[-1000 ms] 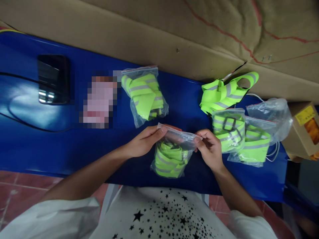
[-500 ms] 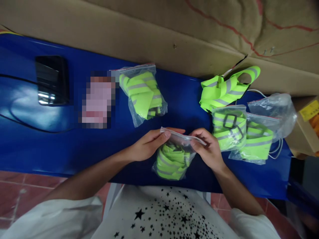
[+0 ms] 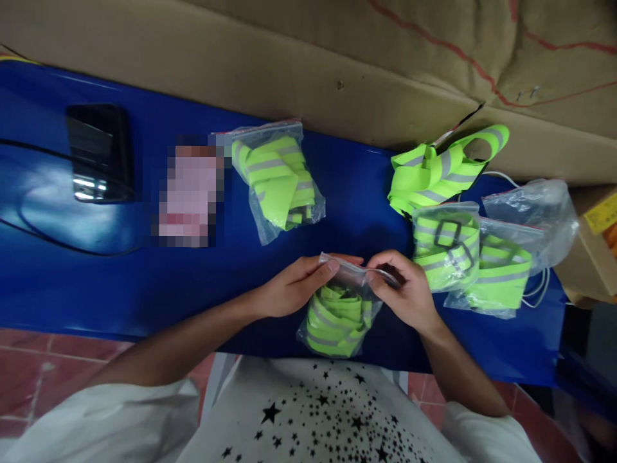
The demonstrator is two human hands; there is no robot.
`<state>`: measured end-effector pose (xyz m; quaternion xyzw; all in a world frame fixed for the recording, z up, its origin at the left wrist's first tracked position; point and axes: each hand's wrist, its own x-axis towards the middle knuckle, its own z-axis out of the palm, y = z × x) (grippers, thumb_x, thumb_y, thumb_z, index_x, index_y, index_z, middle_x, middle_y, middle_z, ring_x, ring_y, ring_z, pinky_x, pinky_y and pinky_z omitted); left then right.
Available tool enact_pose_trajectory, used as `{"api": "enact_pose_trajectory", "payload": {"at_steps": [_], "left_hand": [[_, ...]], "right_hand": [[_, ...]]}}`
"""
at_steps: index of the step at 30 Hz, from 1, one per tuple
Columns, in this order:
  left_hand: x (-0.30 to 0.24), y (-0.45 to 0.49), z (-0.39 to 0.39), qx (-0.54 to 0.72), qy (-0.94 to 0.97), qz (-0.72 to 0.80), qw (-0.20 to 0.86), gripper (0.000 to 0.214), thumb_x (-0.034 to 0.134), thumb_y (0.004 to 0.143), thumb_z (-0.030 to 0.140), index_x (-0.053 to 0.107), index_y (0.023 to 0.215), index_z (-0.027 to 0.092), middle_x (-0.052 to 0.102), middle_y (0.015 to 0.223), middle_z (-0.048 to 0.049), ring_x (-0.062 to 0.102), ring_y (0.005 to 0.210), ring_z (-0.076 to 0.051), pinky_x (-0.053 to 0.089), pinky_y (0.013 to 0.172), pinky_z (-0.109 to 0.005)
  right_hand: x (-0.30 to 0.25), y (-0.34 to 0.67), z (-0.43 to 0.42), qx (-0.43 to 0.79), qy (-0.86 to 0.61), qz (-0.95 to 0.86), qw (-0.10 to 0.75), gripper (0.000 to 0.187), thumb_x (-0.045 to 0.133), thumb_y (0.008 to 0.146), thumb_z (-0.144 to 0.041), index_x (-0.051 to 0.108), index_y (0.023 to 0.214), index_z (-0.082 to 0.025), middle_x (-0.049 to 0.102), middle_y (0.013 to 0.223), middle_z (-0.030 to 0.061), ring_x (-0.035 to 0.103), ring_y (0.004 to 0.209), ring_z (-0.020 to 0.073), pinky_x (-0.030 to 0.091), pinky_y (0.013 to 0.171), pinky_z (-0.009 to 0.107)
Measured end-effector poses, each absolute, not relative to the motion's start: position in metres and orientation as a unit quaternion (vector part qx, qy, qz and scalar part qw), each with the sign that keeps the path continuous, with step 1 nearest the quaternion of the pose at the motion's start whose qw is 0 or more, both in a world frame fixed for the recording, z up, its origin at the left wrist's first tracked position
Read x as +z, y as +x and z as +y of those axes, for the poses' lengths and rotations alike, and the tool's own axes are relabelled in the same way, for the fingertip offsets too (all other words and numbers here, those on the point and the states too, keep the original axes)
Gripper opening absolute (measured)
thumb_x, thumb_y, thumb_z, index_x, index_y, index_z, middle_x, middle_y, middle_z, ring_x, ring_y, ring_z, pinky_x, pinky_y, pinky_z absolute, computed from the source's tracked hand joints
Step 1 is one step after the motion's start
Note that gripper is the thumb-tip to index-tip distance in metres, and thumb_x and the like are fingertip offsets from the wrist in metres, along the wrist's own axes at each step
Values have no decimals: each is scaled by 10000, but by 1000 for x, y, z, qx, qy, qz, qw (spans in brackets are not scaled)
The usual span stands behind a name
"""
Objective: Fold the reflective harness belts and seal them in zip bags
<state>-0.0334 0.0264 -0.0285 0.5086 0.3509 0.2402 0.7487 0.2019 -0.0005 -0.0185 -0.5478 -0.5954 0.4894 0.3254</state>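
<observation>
A clear zip-lock bag (image 3: pixel 340 315) hangs by its top edge between my two hands, close to the table's front edge. Inside it lies a folded neon-yellow reflective strap (image 3: pixel 332 328) with grey stripes. My left hand (image 3: pixel 301 283) pinches the left end of the bag's seal, thumb on the near side and fingers behind. On the seal's right part, my right hand (image 3: pixel 400 286) has its thumb and curled fingers closed. The right hand is nearest to another bagged strap (image 3: pixel 446 251) with a black buckle, just beyond it on the right.
On the blue table (image 3: pixel 193 283) are another bagged strap (image 3: pixel 279 180), a loose strap (image 3: pixel 443 167), a further bagged strap (image 3: pixel 501 273) and a clear plastic bag (image 3: pixel 535 212). A black device (image 3: pixel 99 154) with cables sits left. Large cardboard (image 3: pixel 289 71) borders the back; an open carton (image 3: pixel 588 251) stands right.
Both hands and the bag have shifted slightly toward me and to the right. My right thumb and fingers have moved a little inward along the seal.
</observation>
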Motion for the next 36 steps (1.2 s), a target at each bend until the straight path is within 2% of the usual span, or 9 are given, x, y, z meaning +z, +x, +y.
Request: {"api": "enact_pose_trajectory", "payload": {"at_steps": [5,10,12,14,17,24,28,33,36], "left_hand": [[-27,-33,25,258,559,366,698,443,466,1091,441,685,1352,159,785,1207,-101,747,1047,-182,576,936,-282],[-26,-31,25,315,578,445,608,281,606,1030,380,753,1012,141,798,923,-65,725,797,-132,548,712,-201],[-26,-30,26,312,584,443,604,254,627,1017,359,760,1000,144,792,875,-52,708,748,-121,531,671,-190],[-25,-29,27,301,592,436,608,249,635,1011,353,772,1023,145,790,855,-45,685,701,-111,511,633,-183],[-24,-30,28,286,603,418,617,293,595,1033,363,786,1077,145,794,882,-54,695,729,-121,518,659,-195],[-32,-33,24,277,642,429,572,328,563,1047,371,793,1002,140,784,847,-62,677,703,-123,488,645,-204],[-31,-32,27,285,617,389,622,283,612,1019,375,770,1031,140,777,883,-70,678,718,-122,503,626,-189],[-30,-30,27,290,628,390,607,215,717,953,344,767,922,137,765,836,-67,662,692,-114,485,609,-179],[-30,-29,26,292,634,384,604,226,689,970,334,766,899,134,769,819,-69,660,687,-112,487,624,-183]], "right_hand": [[-15,206,0,461,-532,-637,314,23,716,937,-232,696,933,-242,707,841,-22,655,721,117,526,666,251],[-12,206,1,458,-538,-651,279,104,738,946,-287,713,1041,-252,724,908,-4,685,794,135,539,712,270],[-12,204,1,439,-530,-670,278,214,774,925,-303,713,1126,-261,742,971,11,703,863,153,554,771,292],[-12,201,0,417,-518,-686,297,171,768,934,-281,721,1097,-259,749,977,16,705,886,157,556,795,300],[-13,197,-1,399,-513,-688,323,14,711,973,-238,722,979,-244,738,893,13,689,802,143,549,732,289],[-20,196,-5,391,-508,-698,319,71,649,1002,-236,692,946,-229,602,687,-32,538,570,94,433,527,236],[-27,199,-6,409,-480,-719,291,70,650,1013,-305,668,1023,-239,508,566,-92,442,452,68,355,461,218],[-30,197,-2,308,-457,-790,270,169,586,1047,-309,695,949,-226,730,817,25,664,715,140,506,678,277],[-27,193,-2,286,-423,-808,294,187,570,1054,-282,701,937,-216,721,782,30,650,688,144,502,665,283]]}}
